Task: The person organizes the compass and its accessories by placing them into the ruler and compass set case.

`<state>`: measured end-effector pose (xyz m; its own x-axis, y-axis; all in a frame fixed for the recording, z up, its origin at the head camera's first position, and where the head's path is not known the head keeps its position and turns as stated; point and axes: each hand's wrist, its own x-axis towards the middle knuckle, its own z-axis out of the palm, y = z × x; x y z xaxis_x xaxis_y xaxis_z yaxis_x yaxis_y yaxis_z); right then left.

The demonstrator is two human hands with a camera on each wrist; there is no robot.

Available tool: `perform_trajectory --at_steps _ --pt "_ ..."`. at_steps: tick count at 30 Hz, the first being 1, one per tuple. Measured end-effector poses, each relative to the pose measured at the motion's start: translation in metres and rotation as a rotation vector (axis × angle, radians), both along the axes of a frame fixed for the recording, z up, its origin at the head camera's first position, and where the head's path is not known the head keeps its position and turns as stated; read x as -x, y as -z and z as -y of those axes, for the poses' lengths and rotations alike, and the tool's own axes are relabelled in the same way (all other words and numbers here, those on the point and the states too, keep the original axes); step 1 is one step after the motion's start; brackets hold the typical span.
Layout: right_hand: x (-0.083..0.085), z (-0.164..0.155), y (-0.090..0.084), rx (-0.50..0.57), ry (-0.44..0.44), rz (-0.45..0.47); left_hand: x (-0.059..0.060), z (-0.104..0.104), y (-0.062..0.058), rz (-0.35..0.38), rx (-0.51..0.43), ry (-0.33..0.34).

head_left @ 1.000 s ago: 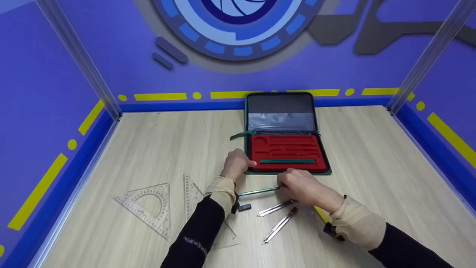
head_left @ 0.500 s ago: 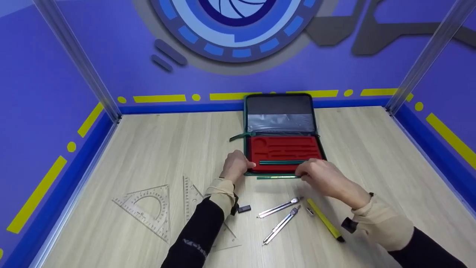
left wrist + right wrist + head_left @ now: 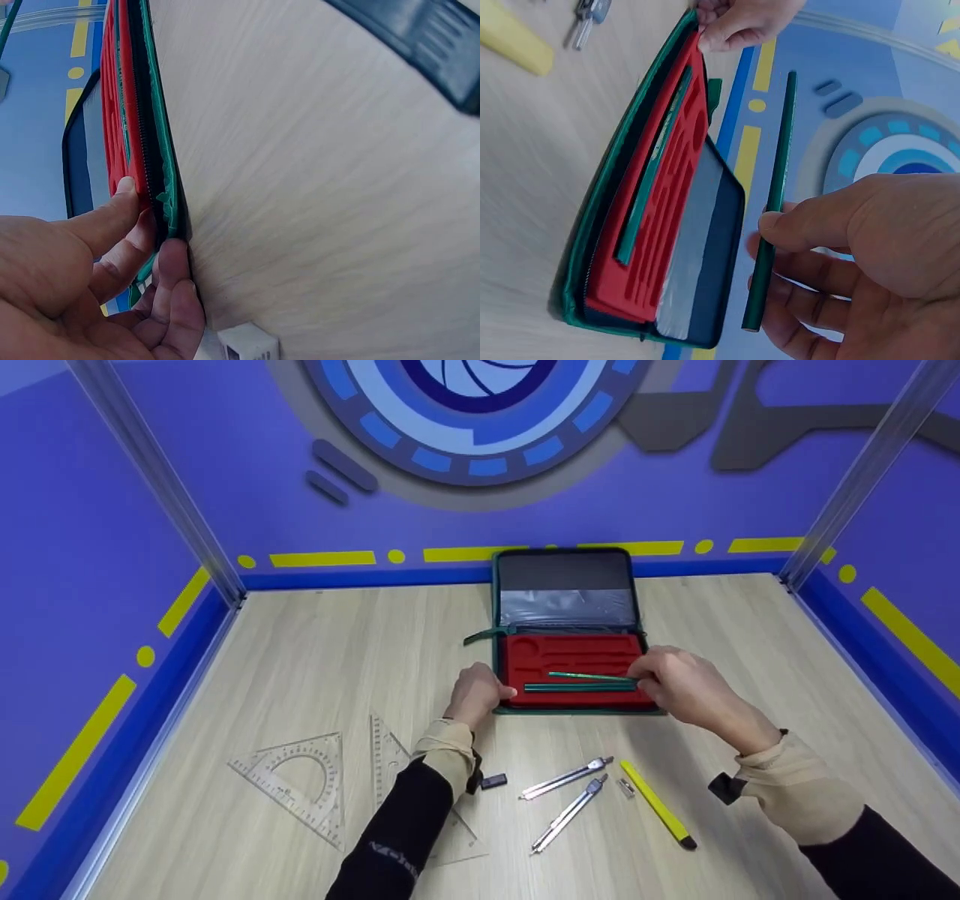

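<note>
An open green zip case (image 3: 566, 571) with a red moulded tray (image 3: 516, 660) lies at the back of the table. My left hand (image 3: 476, 690) grips its front left corner; in the left wrist view the thumb presses the red tray (image 3: 120, 112) and other fingers rest against the green side. Between thumb and fingers, my right hand (image 3: 686, 682) pinches a green pencil (image 3: 589, 676), held above the tray and apart from it in the right wrist view. Green pencil stock (image 3: 651, 176) lies in the tray's front slot; whether one or two pencils, I cannot tell.
Two metal compasses (image 3: 564, 780), a small sharpener (image 3: 626, 788), a yellow cutter knife (image 3: 658, 806) and a dark eraser-like block (image 3: 493, 781) lie in front of the case. Clear set squares (image 3: 296, 787) lie at left, one partly under the left forearm. Blue walls surround the table.
My right hand has lifted the green pencil from the tabletop and carried it back and right, over the red tray. My left hand has stayed at the case corner.
</note>
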<state>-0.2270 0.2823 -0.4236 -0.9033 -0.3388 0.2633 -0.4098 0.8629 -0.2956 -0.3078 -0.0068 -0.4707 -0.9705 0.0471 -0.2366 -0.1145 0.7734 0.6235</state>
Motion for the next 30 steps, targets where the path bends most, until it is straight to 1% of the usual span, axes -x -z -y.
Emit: perform_trajectory --at_steps 3,7,10,15,22,30 --pt "0.005 -0.002 0.006 0.005 0.009 0.024 0.000 0.000 0.000 0.002 0.004 -0.001" --pt "0.014 -0.002 0.018 -0.008 0.012 0.061 -0.001 0.001 -0.001 0.003 0.001 -0.004" --pt "0.019 -0.002 0.026 -0.016 0.001 0.056 -0.001 0.002 -0.002 0.005 -0.006 -0.002" --pt "0.025 0.000 0.035 -0.013 -0.027 0.036 0.000 0.001 0.000 0.010 -0.008 0.003" --pt "0.029 0.004 0.044 -0.026 -0.030 0.058 0.001 0.000 0.001 0.013 -0.005 0.009" --pt "0.035 0.010 0.048 -0.039 -0.036 0.077 0.000 0.001 0.002 0.003 -0.011 0.006"
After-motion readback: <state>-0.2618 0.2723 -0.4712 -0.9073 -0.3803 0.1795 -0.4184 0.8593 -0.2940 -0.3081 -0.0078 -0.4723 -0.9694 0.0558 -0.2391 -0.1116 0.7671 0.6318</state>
